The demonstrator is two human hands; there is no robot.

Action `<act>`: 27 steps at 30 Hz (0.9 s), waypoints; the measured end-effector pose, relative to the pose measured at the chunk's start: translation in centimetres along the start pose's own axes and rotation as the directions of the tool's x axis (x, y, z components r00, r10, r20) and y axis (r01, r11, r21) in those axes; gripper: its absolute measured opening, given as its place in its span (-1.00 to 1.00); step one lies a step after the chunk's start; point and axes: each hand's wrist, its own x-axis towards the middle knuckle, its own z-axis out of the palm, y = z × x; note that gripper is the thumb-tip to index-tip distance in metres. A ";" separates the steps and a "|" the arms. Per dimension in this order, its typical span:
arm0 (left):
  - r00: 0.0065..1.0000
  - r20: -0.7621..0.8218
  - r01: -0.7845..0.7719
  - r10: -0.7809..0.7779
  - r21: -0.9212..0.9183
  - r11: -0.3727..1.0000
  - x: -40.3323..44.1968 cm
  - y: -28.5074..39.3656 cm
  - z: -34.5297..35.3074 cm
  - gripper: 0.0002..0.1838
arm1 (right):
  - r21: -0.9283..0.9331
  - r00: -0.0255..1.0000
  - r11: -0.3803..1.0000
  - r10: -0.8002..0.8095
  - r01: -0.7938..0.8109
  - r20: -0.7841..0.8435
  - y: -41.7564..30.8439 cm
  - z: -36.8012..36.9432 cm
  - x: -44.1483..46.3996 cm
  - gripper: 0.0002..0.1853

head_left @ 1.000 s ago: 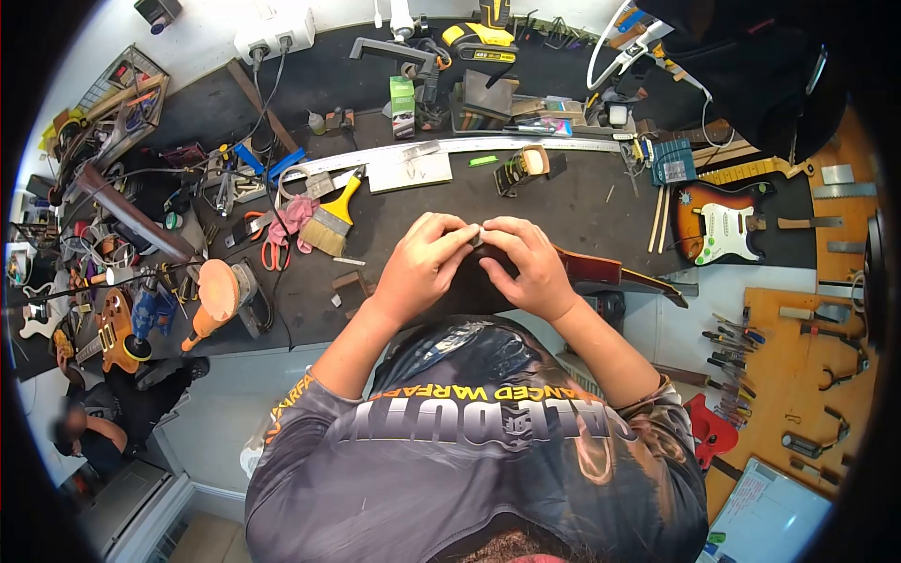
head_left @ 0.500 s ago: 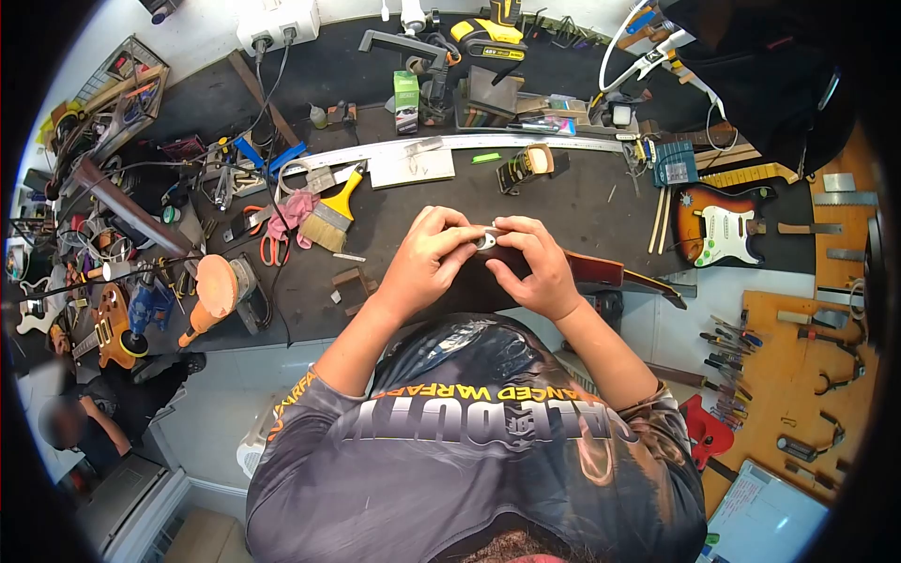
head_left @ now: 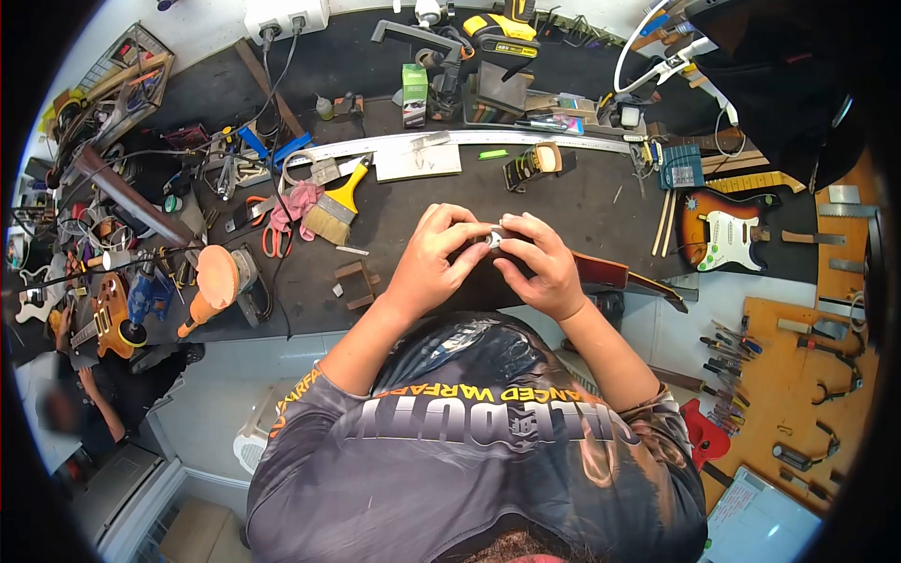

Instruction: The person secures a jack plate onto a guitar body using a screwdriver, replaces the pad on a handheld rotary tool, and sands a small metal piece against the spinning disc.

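Observation:
Between my fingertips, in front of my chest, is a small shiny metal piece (head_left: 493,240). My left hand (head_left: 435,258) pinches its left side with thumb and fingers. My right hand (head_left: 542,267) has curled fingers on its right side. Below my hands lies a dark instrument body, mostly hidden by them, and a reddish-brown part (head_left: 601,271) sticks out to the right of my right hand. A small brown block (head_left: 356,284) lies on the bench left of my left hand.
A yellow brush (head_left: 338,208), red-handled scissors (head_left: 276,241) and a round-headed wooden tool (head_left: 217,278) lie to the left. A white board (head_left: 419,162) and a small roller-like device (head_left: 532,167) lie ahead. A sunburst guitar (head_left: 730,230) is at right. Another person (head_left: 103,399) sits at far left.
The whole view has shifted slightly. The metal piece has turned between my fingers and shows a bright face that was mostly hidden a second ago. The other person's arms have moved.

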 end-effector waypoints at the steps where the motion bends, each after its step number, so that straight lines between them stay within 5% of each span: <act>1: 1.000 -0.011 0.002 -0.002 0.000 1.000 -0.1 -0.1 0.2 -0.74 | 0.000 1.000 1.000 -0.004 0.004 -0.001 0.1 0.0 -0.1 -0.61; 27: 0.989 -0.141 0.038 -0.041 -0.023 0.999 -1.7 -1.3 0.9 -0.71 | -0.065 1.000 0.998 0.004 -0.003 0.024 -0.2 0.5 -0.5 -0.53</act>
